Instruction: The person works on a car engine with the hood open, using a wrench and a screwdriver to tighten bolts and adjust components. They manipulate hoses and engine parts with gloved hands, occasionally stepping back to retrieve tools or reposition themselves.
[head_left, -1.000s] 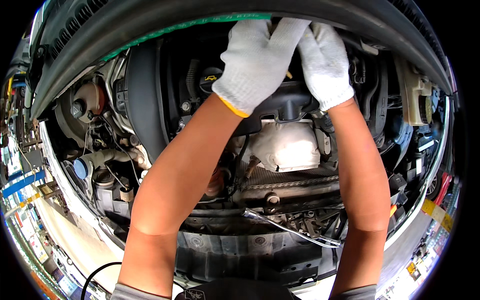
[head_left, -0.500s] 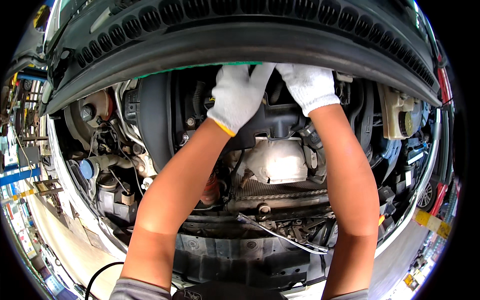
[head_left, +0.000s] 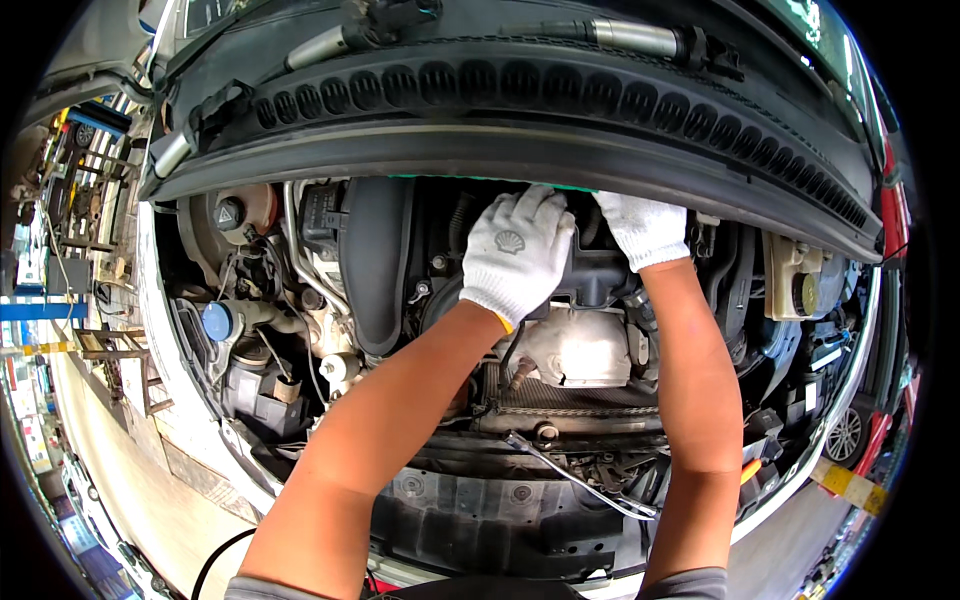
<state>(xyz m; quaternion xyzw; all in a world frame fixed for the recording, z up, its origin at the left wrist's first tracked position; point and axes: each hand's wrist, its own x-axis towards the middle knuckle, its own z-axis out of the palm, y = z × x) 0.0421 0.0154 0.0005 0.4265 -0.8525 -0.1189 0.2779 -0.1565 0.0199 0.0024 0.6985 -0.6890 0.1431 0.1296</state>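
The black engine cover [head_left: 597, 282] sits in the middle of the engine bay, partly hidden by the person's two gloved hands at its far side. The left hand [head_left: 515, 250], back upward, lies over the cover's left part with its fingers pointing away and slightly bent; its palm is hidden, so whether it grips anything cannot be told. The right hand [head_left: 643, 225] is just to its right, its fingers out of sight beneath the edge of the black cowl panel [head_left: 520, 145]; whether it is open or closed cannot be told. A green strip [head_left: 575, 188] shows along that edge, between the hands.

Just on the near side of the cover is a silver heat shield [head_left: 590, 345]. To the left of the hands a thick black duct [head_left: 375, 265] runs from far to near. Farther left are a reddish-brown reservoir [head_left: 262, 208] with a black cap and, nearer, a blue cap [head_left: 217, 321]. On the right side stands a cream-coloured reservoir [head_left: 782, 272] with a dark cap.

Nearer than the heat shield, a slender silver tool [head_left: 580, 475] lies slantwise across the front of the bay, between the forearms. Beside the right forearm an orange piece [head_left: 750, 470] shows. On the far side, two wiper arms with silver sections [head_left: 635, 37] rest above the cowl panel's row of slots.
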